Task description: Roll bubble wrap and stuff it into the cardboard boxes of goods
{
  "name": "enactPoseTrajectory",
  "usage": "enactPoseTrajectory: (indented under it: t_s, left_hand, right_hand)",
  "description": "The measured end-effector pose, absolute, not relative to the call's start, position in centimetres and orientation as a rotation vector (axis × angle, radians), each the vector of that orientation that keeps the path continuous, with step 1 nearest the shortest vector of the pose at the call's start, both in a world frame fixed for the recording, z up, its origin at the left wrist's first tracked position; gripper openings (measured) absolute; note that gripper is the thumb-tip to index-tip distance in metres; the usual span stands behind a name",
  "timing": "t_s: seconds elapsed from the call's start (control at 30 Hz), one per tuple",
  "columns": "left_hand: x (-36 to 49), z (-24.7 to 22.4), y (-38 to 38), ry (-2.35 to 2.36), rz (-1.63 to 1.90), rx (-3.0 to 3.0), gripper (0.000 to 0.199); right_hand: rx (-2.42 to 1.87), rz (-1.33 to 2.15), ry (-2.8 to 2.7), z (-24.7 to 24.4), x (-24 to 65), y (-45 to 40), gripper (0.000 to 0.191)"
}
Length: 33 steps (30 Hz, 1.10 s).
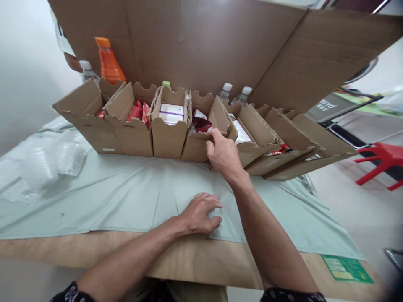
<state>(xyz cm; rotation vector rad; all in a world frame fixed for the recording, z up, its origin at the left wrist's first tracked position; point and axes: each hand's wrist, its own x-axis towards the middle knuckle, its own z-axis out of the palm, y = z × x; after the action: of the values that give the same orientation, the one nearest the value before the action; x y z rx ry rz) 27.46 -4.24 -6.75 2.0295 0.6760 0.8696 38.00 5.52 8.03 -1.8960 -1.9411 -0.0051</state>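
Seven or so open cardboard boxes stand in a row across the table. My right hand point(224, 153) grips the front right corner of a middle cardboard box point(197, 147), which holds a dark red packet point(201, 122). Its fingertips sit at the rim, partly hidden by the hand itself. Just left of that is a narrow box point(168, 138) with white-and-purple cartons point(171, 113) inside. My left hand point(201, 214) rests on the pale green cloth point(126, 193), fingers curved and thumb apart, holding nothing.
Behind the boxes rises a large cardboard panel point(204, 46). An orange bottle point(110, 65) and clear bottles point(242, 95) stand before it. Bubble wrap point(47, 161) lies at left. A green card point(346, 268) is at the table's right edge; a red stool point(382, 161) stands beyond.
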Motion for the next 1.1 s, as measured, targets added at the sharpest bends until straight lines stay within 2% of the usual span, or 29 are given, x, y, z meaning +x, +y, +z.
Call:
enactPoseTrajectory:
  t_s: [0.17, 0.33, 0.47, 0.63, 0.73, 0.8, 0.83, 0.87, 0.97, 1.03, 1.1]
  left_hand:
    - [27.0, -5.2, -3.9, 0.853, 1.038, 1.908, 0.021]
    - [23.8, -2.5, -4.9, 1.111, 1.36, 1.744, 0.023]
    - [20.6, -2.4, -8.0, 1.317, 1.626, 1.64, 0.021]
    - [18.3, -3.7, -10.7, 1.432, 1.528, 1.586, 0.041]
    - [18.4, -3.8, -10.7, 1.377, 1.498, 1.555, 0.053]
    - [19.1, -3.7, -10.5, 1.292, 1.477, 1.553, 0.061]
    - [19.6, -3.6, -10.5, 1.247, 1.456, 1.55, 0.065]
    - [20.1, -3.5, -10.5, 1.206, 1.425, 1.543, 0.068]
    - [21.4, -3.3, -10.6, 1.125, 1.285, 1.512, 0.074]
    - [21.8, -3.2, -10.7, 1.106, 1.227, 1.497, 0.074]
    - [21.8, -3.1, -10.9, 1.111, 1.225, 1.483, 0.072]
  right_hand:
    - [-1.934, -0.043, -1.909, 8.3, 37.6, 5.4, 0.03]
    - [-1.891, -0.026, -1.918, 8.0, 37.8, 1.6, 0.027]
    - [-1.653, 0.029, -1.913, 7.0, 38.9, -5.3, 0.021]
    - [-1.323, -0.093, -2.033, 7.4, 42.9, -15.0, 0.018]
    - [-1.364, -0.157, -1.989, 6.8, 46.7, -19.6, 0.017]
    - [-1.496, -0.148, -1.755, 5.5, 48.6, -22.1, 0.014]
    - [-1.55, -0.117, -1.564, 4.7, 49.2, -23.2, 0.02]
    - [-1.573, -0.057, -1.373, 3.8, 49.4, -24.1, 0.033]
    - [-1.575, 0.188, -0.966, 0.8, 48.5, -26.1, 0.085]
    - [-1.648, 0.339, -0.925, -1.0, 47.5, -26.5, 0.087]
    - [-1.737, 0.451, -1.032, -2.5, 46.9, -26.2, 0.07]
